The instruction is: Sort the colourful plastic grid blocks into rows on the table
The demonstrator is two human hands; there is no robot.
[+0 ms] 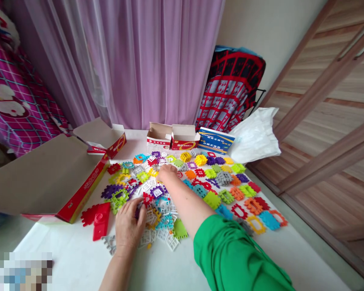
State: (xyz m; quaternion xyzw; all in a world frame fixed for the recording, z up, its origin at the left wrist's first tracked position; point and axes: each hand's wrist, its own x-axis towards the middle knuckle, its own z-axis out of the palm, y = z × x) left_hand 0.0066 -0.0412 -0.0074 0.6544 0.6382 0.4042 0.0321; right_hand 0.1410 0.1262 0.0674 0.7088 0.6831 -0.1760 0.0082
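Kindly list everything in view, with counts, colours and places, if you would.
Interlocking pieces: too many to count, mixed colours, across the table
Window pieces: many, white, mostly around the hands
Long piece: one, red, left of the left hand
Table: one, white, centre
Open boxes: four, red-sided, two left, two at back
Flat-faced box or card: one, blue, back
Bag: one, white, back right
Curtain: purple, behind
Checked cloth: magenta, far left
Patterned cloth: red and black, behind right
Wall: pale, behind right
Wardrobe: one, brown, right
Sleeve: one, green, right arm
Left hand: one, bare, grip among pieces
Right hand: one, bare, farther forward, grip hidden
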